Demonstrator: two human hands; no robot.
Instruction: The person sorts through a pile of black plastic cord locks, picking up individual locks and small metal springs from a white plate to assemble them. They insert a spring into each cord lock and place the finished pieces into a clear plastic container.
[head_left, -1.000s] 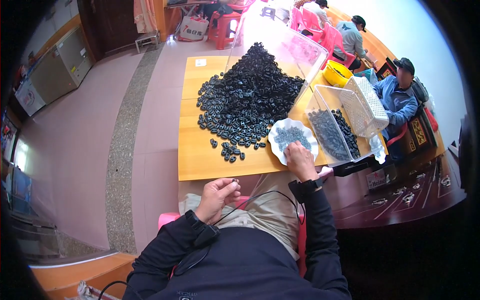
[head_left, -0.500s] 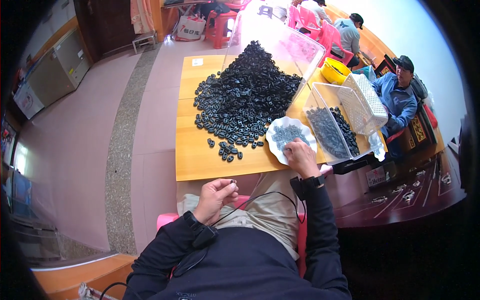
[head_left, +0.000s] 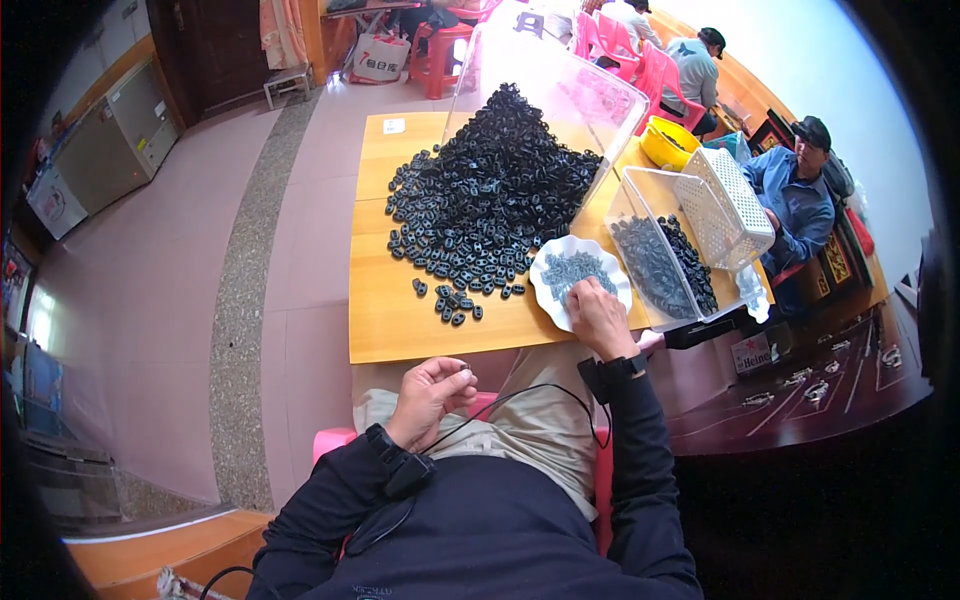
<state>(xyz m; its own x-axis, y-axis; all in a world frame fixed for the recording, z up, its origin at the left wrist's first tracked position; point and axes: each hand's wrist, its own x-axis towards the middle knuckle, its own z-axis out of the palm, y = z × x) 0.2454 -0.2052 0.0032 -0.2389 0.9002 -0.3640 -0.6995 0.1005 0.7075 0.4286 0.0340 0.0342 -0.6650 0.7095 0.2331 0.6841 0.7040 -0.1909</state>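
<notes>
My left hand is above my lap, just off the table's near edge. Its thumb and fingertips pinch a small dark piece, mostly covered by the fingers. My right hand reaches into a white wavy-rimmed dish, fingertips bent down among small greyish pieces. Whether one is pinched there is hidden. A large heap of black oval pieces with two holes spills over the wooden table to the left of the dish, with several loose ones near the front.
Right of the dish stands a clear box partly filled with black pieces. A white perforated basket leans by it, and a yellow bowl lies beyond. Behind the heap rises a large clear bin. A person in blue sits at the right.
My right hand has shifted very slightly within the dish. The left hand still pinches its piece in the same place.
</notes>
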